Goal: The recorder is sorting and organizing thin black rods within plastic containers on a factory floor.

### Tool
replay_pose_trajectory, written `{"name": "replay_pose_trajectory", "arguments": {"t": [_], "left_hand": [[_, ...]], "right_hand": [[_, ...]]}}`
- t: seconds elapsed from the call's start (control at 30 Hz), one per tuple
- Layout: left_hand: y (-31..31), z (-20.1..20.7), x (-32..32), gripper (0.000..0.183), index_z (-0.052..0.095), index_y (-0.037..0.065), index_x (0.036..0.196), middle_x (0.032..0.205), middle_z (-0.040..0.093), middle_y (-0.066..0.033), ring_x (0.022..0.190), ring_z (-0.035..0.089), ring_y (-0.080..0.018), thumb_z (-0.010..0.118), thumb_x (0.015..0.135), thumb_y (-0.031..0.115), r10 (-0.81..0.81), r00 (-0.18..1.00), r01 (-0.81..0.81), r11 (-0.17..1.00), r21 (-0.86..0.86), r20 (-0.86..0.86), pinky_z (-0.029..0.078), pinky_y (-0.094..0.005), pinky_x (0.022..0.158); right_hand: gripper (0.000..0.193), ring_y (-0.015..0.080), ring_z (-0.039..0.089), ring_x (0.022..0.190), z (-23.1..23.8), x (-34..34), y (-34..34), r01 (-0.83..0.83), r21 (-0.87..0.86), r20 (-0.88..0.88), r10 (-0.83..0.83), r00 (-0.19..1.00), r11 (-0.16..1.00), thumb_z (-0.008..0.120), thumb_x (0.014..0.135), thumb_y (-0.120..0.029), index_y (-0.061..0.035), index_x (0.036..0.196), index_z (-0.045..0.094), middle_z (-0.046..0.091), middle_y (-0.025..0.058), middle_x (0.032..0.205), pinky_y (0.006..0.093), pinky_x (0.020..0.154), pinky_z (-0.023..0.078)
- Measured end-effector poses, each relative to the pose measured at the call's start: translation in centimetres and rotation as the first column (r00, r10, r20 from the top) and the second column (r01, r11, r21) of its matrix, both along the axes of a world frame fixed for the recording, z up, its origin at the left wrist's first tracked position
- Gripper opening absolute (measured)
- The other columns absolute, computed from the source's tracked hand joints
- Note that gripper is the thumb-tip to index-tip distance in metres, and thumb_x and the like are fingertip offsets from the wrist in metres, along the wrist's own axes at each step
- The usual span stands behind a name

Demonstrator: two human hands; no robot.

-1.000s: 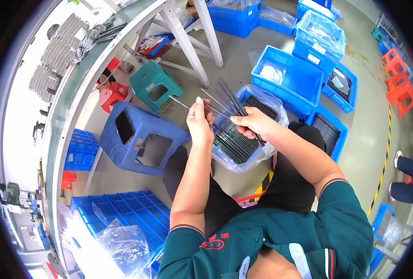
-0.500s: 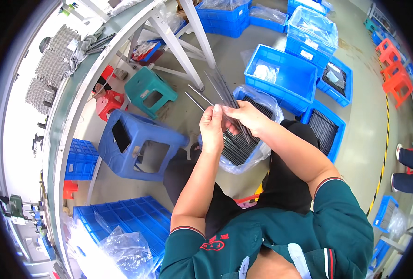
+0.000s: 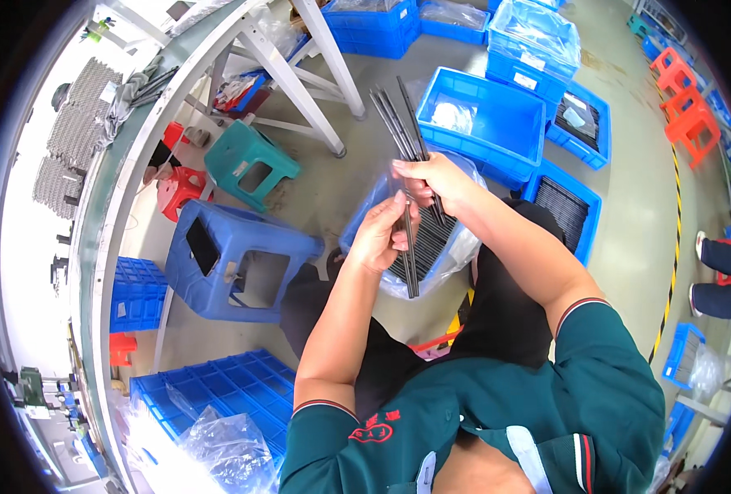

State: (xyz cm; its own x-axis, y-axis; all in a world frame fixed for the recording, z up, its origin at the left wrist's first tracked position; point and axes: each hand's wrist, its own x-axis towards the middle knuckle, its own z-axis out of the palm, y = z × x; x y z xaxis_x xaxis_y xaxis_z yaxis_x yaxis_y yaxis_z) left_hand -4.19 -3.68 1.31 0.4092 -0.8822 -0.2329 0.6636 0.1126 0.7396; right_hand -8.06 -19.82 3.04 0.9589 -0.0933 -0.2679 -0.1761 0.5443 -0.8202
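The left hand's grip (image 3: 379, 235) is clamped, thumb against fingers, on what looks like a pair of slim dark rods (image 3: 412, 267), whose lower ends point down toward the lap. Just beyond it, the right hand's grip (image 3: 441, 183) is closed around a bundle of similar rods (image 3: 395, 123), which fan out above the fist and poke out a little below it. The two hands are close together; whether they touch is hard to tell. Each rod should be light and stiff, the bundle somewhat heavier, and smooth sides would probably let single pieces slide lengthwise. A full wrap around the middle of the bundle seems the surest hold, with a thumb-and-finger pinch near one end for drawing out a single rod; bending looks a smaller worry than slipping. Beneath the hands sits a blue bin (image 3: 362, 216) lined with clear plastic (image 3: 467, 247), more dark rods (image 3: 433, 244) lying side by side inside it. Farther out, a shallow blue tray (image 3: 593, 232) to the right also holds dark rods, while a blue stool (image 3: 271, 233) and a white-edged counter (image 3: 139, 160) stand to the left.
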Motion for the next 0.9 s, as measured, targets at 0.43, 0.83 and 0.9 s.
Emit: {"name": "replay_pose_trajectory", "arguments": {"t": [0.43,0.83,0.9], "left_hand": [[2.6,0.1,1.0,0.040,0.060,-0.001,0.086,0.106,0.060,-0.0231,0.099,0.061,-0.0372,0.050,0.092,0.037,-0.058,0.997,0.055,0.996,-0.066,-0.053,0.051,-0.0475,0.085],[2.1,-0.6,1.0,0.031,0.057,0.005,0.081,0.074,0.054,-0.0029,0.055,0.042,-0.0125,0.055,0.091,0.035,-0.104,0.986,0.096,0.993,-0.066,-0.132,0.037,-0.0268,0.050],[2.8,-0.6,1.6,0.030,0.057,0.006,0.081,0.072,0.054,-0.0026,0.053,0.043,-0.0124,0.055,0.091,0.034,0.025,0.996,-0.026,1.000,-0.006,-0.080,0.036,-0.0268,0.049]], "right_hand": [[0.025,0.0090,0.035,0.039,-0.4,2.2,-7.0,0.436,0.049,0.063,-0.438,0.897,0.899,0.064,0.084,-0.022,-0.0079,0.069,0.050,0.041,-0.0011,0.051,0.0260,0.036,0.028],[0.028,0.0072,0.049,0.051,-1.7,1.9,2.3,-0.003,-0.651,0.022,0.022,1.000,0.759,0.060,0.087,-0.026,-0.0024,0.073,0.054,0.053,0.0009,0.058,0.0240,0.047,0.038],[0.029,0.0079,0.048,0.048,-1.0,1.6,2.5,0.010,-0.672,-0.003,-0.016,1.000,0.740,0.059,0.087,-0.027,-0.0031,0.072,0.052,0.054,0.0019,0.058,0.0247,0.044,0.037]]}}
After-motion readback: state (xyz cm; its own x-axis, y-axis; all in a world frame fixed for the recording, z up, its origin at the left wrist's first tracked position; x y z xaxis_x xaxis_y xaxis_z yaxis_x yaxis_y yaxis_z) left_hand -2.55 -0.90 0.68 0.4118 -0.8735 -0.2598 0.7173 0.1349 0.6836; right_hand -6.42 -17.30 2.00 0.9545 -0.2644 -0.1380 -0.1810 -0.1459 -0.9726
